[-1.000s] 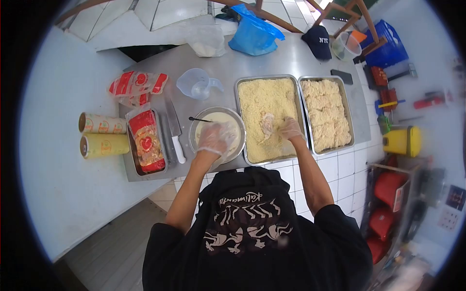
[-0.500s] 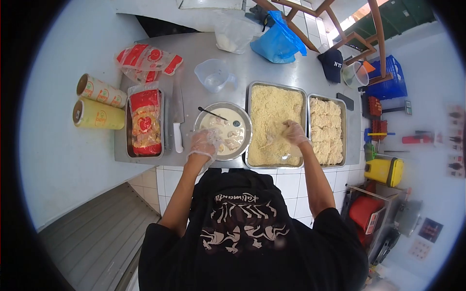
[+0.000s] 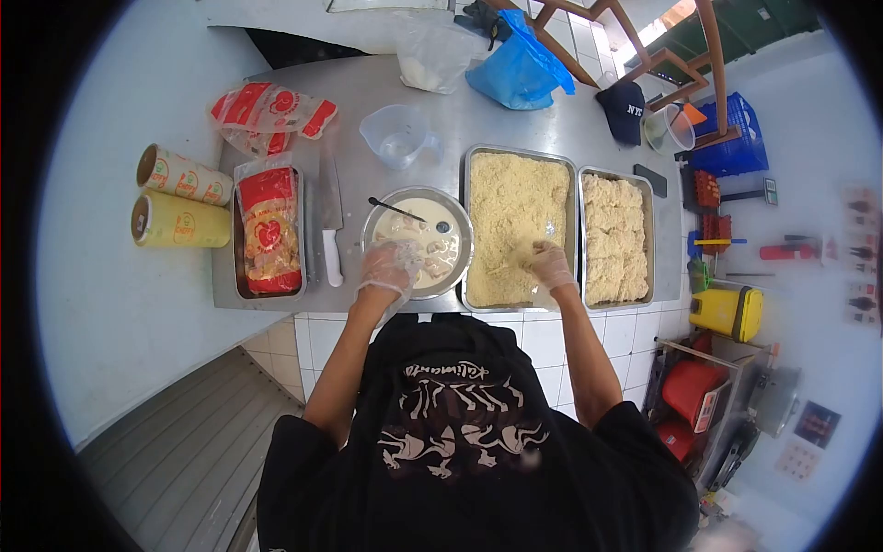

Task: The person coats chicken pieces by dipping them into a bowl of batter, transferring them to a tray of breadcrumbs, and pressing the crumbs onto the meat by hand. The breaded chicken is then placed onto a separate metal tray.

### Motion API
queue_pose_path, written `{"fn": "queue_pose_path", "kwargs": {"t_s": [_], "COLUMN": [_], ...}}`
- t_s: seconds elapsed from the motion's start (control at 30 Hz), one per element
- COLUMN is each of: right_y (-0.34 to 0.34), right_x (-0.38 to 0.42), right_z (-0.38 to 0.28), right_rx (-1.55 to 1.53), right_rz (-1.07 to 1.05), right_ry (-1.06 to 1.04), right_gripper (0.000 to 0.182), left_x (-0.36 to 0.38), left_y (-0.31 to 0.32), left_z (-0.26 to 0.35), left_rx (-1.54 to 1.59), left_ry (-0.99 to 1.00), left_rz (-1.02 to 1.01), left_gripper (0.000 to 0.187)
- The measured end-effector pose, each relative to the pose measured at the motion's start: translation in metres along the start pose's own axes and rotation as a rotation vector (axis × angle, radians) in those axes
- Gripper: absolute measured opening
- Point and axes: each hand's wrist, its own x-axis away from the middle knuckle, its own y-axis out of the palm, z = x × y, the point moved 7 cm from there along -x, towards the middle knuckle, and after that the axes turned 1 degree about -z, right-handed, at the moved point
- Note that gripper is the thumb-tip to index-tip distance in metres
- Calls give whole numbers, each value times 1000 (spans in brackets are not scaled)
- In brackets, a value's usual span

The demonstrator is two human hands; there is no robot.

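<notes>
My left hand [image 3: 390, 267], in a clear plastic glove, is over the near-left side of a steel bowl [image 3: 465, 256] of pale batter [image 3: 432, 213]. Its fingers look loosely apart, with no piece visible in them. Several pale pieces, apparently raw chicken, lie in the batter beside a black-handled utensil [image 3: 395, 210]. My right hand [image 3: 550, 263], also gloved, is above a metal tray [image 3: 466, 184] of yellowish breading crumbs [image 3: 515, 198]. Its fingers are closed together around crumbs; any piece beneath is hard to make out.
Right of the crumbs stands a tray of breaded pieces [image 3: 614, 239]. On the left are a knife [image 3: 331, 230], a tray with a red-labelled bag of food [image 3: 271, 235] and two rolls [image 3: 184, 216]. A measuring jug [image 3: 397, 138] and a blue bag [image 3: 520, 74] sit behind.
My right hand has shifted slightly left over the crumbs, and its fingers have drawn together. My left hand stays at the bowl. The whole view has shifted slightly.
</notes>
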Motion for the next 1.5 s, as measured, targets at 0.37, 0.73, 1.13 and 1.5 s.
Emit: {"fn": "queue_pose_path", "kwargs": {"t_s": [0.37, 0.73, 1.13, 1.5], "right_y": [-21, -11, -10, -14], "right_x": [-21, -56, -68, -55], "right_z": [-95, -94, -95, -86], "right_rx": [317, 319, 302, 262], "right_rz": [659, 511, 658, 569], "right_ry": [-412, -299, -322, -290], "right_gripper": [61, 79, 73, 77], "left_x": [2, 6, -11, -6], "left_y": [-1, 9, -15, -34], "left_z": [9, 4, 22, 65], "left_rx": [-95, -89, -69, 322], "left_ry": [82, 110, 51, 1], "left_rz": [11, 39, 50, 6], "left_gripper": [33, 32, 35, 33]}}
